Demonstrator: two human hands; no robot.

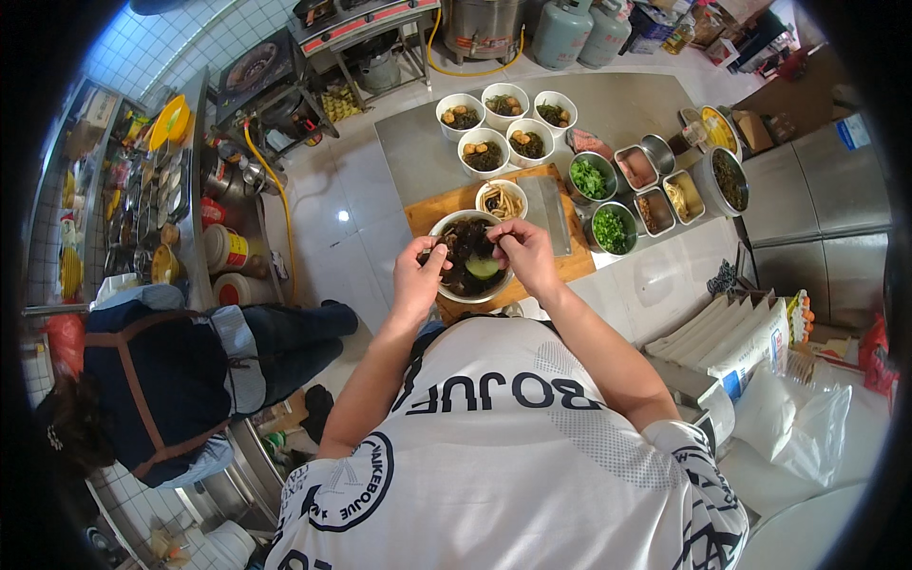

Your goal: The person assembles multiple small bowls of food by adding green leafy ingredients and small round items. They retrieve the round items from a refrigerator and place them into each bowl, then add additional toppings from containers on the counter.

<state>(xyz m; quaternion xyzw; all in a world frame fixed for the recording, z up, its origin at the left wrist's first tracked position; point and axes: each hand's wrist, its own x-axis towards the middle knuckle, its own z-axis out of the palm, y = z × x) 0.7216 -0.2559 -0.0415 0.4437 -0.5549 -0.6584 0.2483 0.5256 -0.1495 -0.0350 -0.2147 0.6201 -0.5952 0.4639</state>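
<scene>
Over a large round bowl (439, 228) of dark, wet, leafy food (465, 239), perhaps seaweed or wood ear, I hold both hands. My left hand (418, 274) is closed in a pinch on a dark piece at the bowl's left rim. On the right side, my right hand (524, 253) pinches the same dark food between thumb and fingers. A pale green patch (483, 267) shows inside the bowl between them. Just beyond stands a white bowl of pale brown strips (501, 201), and both bowls rest on a wooden cutting board (423, 220).
Several white bowls (483, 152) with dark greens and round brown pieces stand farther back on the steel table (408, 142). To the right are containers of chopped greens (609, 230) and other toppings. A co-worker (180, 370) in a dark apron is at the left, beside a counter.
</scene>
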